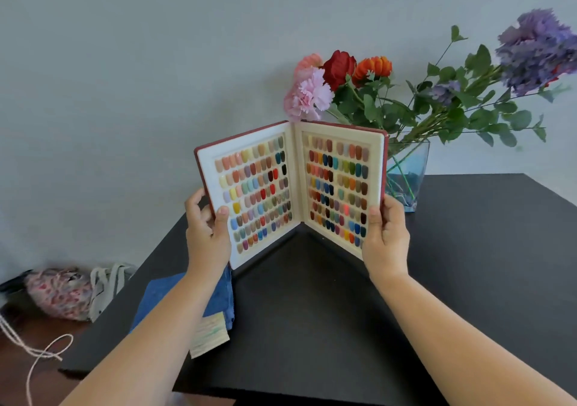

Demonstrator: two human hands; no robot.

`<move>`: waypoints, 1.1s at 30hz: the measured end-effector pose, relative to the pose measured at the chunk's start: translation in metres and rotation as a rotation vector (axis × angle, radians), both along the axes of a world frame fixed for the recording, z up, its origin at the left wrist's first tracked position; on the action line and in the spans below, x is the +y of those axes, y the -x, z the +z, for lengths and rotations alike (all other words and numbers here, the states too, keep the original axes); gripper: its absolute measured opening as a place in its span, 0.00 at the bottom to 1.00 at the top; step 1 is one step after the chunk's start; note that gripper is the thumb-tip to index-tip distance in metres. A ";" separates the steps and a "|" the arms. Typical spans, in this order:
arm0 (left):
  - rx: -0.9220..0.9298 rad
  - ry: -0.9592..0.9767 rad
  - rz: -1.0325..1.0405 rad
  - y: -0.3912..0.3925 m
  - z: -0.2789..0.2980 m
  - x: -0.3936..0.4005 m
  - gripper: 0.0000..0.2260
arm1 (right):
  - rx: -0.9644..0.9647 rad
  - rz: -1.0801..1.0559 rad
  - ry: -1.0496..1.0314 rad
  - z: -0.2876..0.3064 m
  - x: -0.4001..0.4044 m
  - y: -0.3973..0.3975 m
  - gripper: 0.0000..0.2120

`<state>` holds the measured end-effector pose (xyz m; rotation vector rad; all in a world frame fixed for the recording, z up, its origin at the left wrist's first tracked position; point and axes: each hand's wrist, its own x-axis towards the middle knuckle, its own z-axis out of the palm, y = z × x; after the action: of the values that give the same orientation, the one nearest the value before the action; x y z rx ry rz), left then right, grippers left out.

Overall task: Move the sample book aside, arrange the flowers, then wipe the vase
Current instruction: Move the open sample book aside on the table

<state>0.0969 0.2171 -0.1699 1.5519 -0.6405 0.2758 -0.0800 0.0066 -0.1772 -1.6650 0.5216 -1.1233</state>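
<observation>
The sample book (pixel 293 187), red-covered with cream pages full of small coloured nail chips, stands open and upright on the black table (pixel 468 249). My left hand (pixel 207 231) grips its left cover edge, thumb on the page. My right hand (pixel 385 234) grips its right cover edge the same way. Right behind the book stands a clear blue-tinted glass vase (pixel 407 174), partly hidden by the right page. It holds pink, red and orange flowers (pixel 337 78), leafy green stems, and purple blooms (pixel 537 53) leaning far right.
A folded blue cloth (pixel 162 296) with a pale label lies at the table's left edge, under my left forearm. On the floor to the left sit a floral pouch (pixel 59 293), a light bag with straps and a loose cord. A grey wall is close behind.
</observation>
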 end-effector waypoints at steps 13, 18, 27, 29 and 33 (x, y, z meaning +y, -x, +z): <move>0.029 -0.022 0.080 -0.094 0.006 0.000 0.15 | 0.033 0.016 -0.022 -0.004 0.015 -0.117 0.10; 0.043 -0.062 0.089 -0.136 0.007 -0.011 0.16 | 0.036 -0.007 -0.065 -0.008 -0.003 -0.148 0.11; 0.079 -0.054 0.060 -0.200 0.000 -0.026 0.16 | 0.066 -0.026 -0.063 -0.017 -0.037 -0.206 0.12; 0.092 -0.059 0.053 -0.209 -0.002 -0.030 0.16 | 0.077 -0.024 -0.055 -0.020 -0.043 -0.217 0.12; 0.098 -0.063 0.054 -0.221 -0.005 -0.038 0.17 | 0.099 -0.040 -0.027 -0.022 -0.055 -0.235 0.12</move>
<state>0.3183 0.1794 -0.1750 1.6341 -0.5357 0.2209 0.1553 -0.0484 -0.1989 -1.6996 0.6333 -1.0613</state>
